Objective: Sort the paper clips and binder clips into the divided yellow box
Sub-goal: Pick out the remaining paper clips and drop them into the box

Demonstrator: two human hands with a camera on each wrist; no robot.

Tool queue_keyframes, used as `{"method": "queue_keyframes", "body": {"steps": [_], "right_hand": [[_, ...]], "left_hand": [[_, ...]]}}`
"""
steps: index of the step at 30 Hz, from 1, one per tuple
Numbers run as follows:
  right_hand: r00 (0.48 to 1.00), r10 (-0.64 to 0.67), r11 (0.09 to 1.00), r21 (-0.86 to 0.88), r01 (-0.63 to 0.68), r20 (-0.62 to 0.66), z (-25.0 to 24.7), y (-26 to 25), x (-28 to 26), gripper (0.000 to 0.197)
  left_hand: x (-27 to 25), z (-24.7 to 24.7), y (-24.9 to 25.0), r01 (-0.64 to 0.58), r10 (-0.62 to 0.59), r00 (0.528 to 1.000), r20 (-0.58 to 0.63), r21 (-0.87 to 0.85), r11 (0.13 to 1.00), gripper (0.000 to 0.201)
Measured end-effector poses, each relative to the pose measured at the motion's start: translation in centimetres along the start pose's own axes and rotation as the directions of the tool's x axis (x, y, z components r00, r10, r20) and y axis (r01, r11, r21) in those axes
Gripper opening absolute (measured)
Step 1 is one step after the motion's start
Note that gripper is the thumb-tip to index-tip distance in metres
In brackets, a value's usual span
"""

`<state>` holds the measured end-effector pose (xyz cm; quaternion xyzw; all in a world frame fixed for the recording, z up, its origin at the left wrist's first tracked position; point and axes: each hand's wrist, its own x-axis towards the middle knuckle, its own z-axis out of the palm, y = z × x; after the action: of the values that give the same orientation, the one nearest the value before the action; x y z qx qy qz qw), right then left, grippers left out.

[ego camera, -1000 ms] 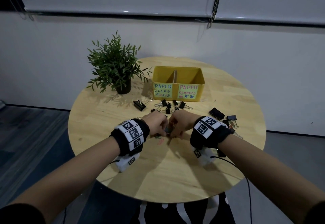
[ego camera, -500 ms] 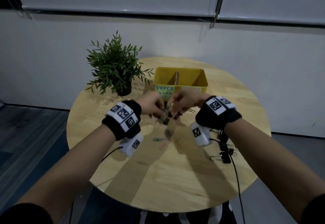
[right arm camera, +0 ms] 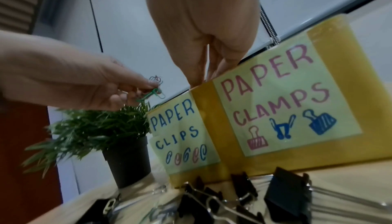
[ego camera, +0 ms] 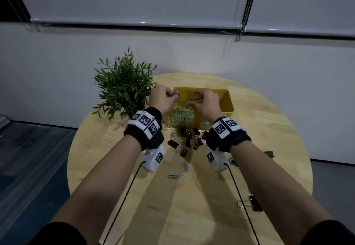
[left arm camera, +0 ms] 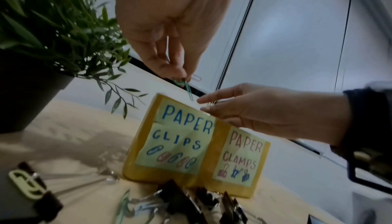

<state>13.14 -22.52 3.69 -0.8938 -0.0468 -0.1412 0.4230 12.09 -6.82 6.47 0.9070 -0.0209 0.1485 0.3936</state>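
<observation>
Both hands are up over the yellow box (ego camera: 228, 100), at twelve o'clock on the round tabletop (ego camera: 269, 129)! The left hand (ego camera: 162, 98) pinches a small bunch of coloured paper clips (ego camera: 176, 94) between thumb and fingertips, right above the "PAPER CLIPS" half at the box's nine o'clock side. The right hand (ego camera: 206, 102) sits at its three o'clock, fingers drawn together and pointing down at the rim; whether it pinches a clip, I cannot tell.

To do this well, I'd say: keep the bunch left of the divider, low to the rim, then ease the fingers apart so nothing tangles or bounces into "PAPER CLAMPS".

Counting now: one box, two compartments. Loose paper clips (ego camera: 180, 175) at six o'clock of the box, roughly six or seven, some overlapping. Black binder clips (ego camera: 187, 141) clustered just in front of the box, about eight, plus a few more out toward four o'clock, partly hidden by the right arm. One potted plant (ego camera: 123, 89) at nine o'clock.
</observation>
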Motion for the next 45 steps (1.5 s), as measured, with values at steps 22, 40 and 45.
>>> {"method": "queue_keyframes", "body": {"steps": [22,40,45], "right_hand": [[0.630,-0.053,0.665,-0.443,0.601,0.775,-0.9,-0.9,-12.7,0.053],[0.606,-0.014,0.531,-0.507,0.679,0.796,-2.6,-0.6,-16.2,0.055],[0.735,-0.200,0.618,-0.498,0.608,0.648,-1.4,-0.9,-15.7,0.040]], "left_hand": [[-6.6,0.3,-6.8,-0.453,-0.008,0.758,0.653,0.536,0.712,0.054],[-13.3,-1.4,-5.5,-0.380,-0.129,0.547,0.827,0.383,0.842,0.072],[-9.4,-1.7,-6.7,-0.135,-0.091,0.915,0.393,0.509,0.850,0.065]]}}
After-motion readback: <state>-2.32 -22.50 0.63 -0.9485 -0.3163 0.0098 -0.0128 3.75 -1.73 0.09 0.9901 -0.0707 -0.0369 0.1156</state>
